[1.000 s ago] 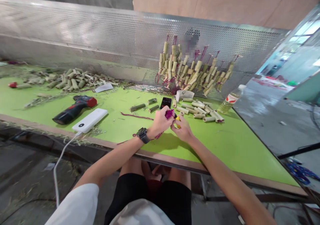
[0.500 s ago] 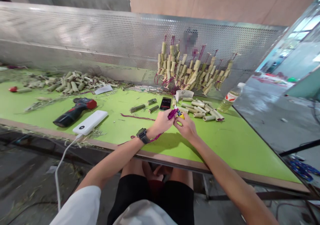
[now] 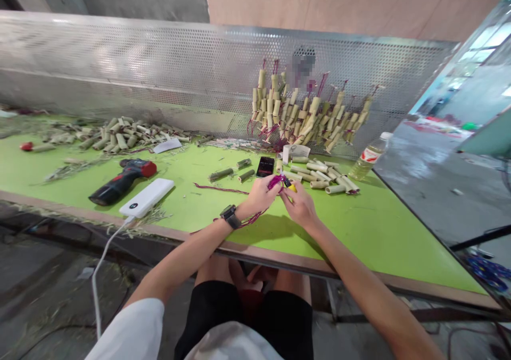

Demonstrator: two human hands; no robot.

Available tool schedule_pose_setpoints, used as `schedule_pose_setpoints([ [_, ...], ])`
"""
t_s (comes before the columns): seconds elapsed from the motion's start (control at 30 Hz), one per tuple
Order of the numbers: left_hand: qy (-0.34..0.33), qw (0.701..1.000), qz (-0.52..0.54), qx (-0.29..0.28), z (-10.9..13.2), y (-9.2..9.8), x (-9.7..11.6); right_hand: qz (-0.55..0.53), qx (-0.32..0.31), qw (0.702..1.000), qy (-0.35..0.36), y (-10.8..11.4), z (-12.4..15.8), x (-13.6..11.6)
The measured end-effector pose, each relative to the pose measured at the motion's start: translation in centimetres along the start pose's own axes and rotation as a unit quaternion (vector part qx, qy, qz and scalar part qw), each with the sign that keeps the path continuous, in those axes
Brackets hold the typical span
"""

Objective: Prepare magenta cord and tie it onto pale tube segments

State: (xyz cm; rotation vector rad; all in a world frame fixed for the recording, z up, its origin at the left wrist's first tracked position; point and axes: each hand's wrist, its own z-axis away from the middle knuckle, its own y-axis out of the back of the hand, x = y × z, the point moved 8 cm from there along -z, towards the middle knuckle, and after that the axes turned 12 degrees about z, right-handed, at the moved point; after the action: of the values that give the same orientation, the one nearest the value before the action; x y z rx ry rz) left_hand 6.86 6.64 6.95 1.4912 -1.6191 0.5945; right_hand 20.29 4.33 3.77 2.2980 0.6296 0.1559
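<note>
My left hand [image 3: 263, 194], with a dark watch on its wrist, is closed on a bundle of purple cord [image 3: 275, 181]. Loose ends of the cord trail left over the green tabletop and hang beneath the wrist. Close against it, my right hand [image 3: 299, 204] is closed around a yellow lighter [image 3: 293, 188] whose dark metal top points at the cord. A small pale bright spot shows above the lighter's top; I cannot tell whether it is a flame. A phone [image 3: 265, 166] lies just beyond my hands.
Cut bamboo tubes [image 3: 315, 173] lie behind my right hand, beside a bottle of yellowish liquid [image 3: 366, 160]. Strung tubes [image 3: 307, 115] hang on the perforated metal panel [image 3: 179, 78]. To the left are a cordless drill [image 3: 122, 181], a white power bank [image 3: 147, 197] and a tube pile [image 3: 120, 133].
The view has shifted slightly. My hands stay together at the cord, and the lighter has turned a little in my right hand, with less of its yellow body showing.
</note>
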Motion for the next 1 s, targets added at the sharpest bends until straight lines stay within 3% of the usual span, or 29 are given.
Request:
schedule_pose_setpoints([
  [0.47,0.006,0.993,0.106,0.058,0.0,0.0,-0.1,0.062,0.062,0.996,-0.027,1.6,-0.2,-1.1],
  [0.53,0.021,0.989,0.124,0.076,-0.3,1.0,-0.6,0.049,0.079,0.994,-0.06,2.4,-0.3,0.3],
  [0.63,0.074,0.973,0.153,0.159,-1.0,4.4,-2.2,0.035,0.148,0.979,-0.138,4.5,-0.3,3.6],
  [0.7,0.09,0.958,0.162,0.218,-1.3,6.5,-3.1,0.028,0.162,0.975,-0.151,5.3,-0.4,4.5],
  [0.73,0.095,0.956,0.169,0.22,-1.5,6.8,-3.5,0.014,0.161,0.976,-0.147,5.3,-0.5,4.5],
  [0.8,0.096,0.96,0.187,0.187,-1.7,6.0,-3.9,-0.025,0.135,0.983,-0.122,4.7,-0.7,3.5],
  [0.9,0.076,0.973,0.199,0.084,-1.2,2.7,-3.5,-0.087,0.087,0.987,-0.099,3.3,-0.8,1.5],
  [1.0,0.068,0.977,0.204,-0.008,-0.3,-0.2,-2.9,-0.138,0.06,0.981,-0.122,2.5,-0.5,1.0],
])
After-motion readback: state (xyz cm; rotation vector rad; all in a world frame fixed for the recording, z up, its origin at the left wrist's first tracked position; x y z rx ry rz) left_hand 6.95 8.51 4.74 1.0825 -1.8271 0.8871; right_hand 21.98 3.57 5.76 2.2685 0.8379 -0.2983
